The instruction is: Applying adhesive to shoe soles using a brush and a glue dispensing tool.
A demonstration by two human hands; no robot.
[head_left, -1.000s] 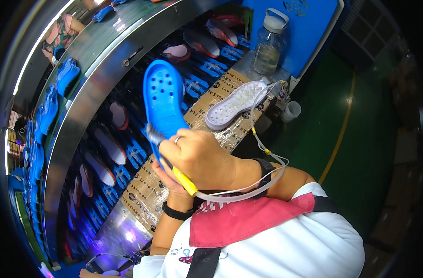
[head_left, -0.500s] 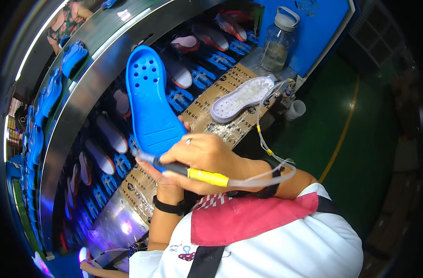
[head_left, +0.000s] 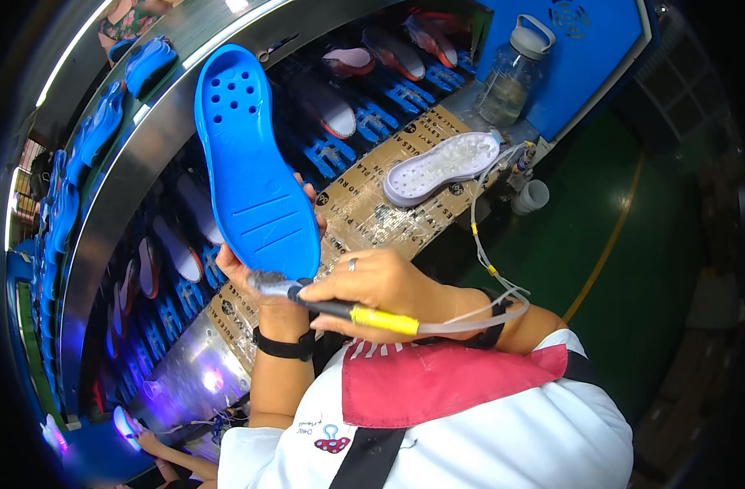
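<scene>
A blue shoe sole [head_left: 246, 155] stands out before me, its inner face toward me, with round holes at one end and grooves near the other. My left hand [head_left: 235, 267] grips the grooved end, thumb on one edge and fingertips showing past the other; the palm is hidden. My right hand [head_left: 380, 285] is closed round a brush [head_left: 331, 308] with a black and yellow handle and a clear tube running from it. The bristles are at the sole's lower end, by the left thumb; whether they touch it I cannot tell.
A white sole [head_left: 405, 183] holding whitish lumps lies on the taped cardboard [head_left: 364, 220]. Beyond are a clear bottle [head_left: 503, 90] and white cup [head_left: 531, 197]. Shoe uppers [head_left: 331, 114] line a rack; blue soles [head_left: 99, 122] ride a belt. Another person's hand [head_left: 148, 440] holds a sole.
The blue sole has shifted up and left in view, uncovering its lower end. The brush tip has moved slightly right and down, toward that end's edge.
</scene>
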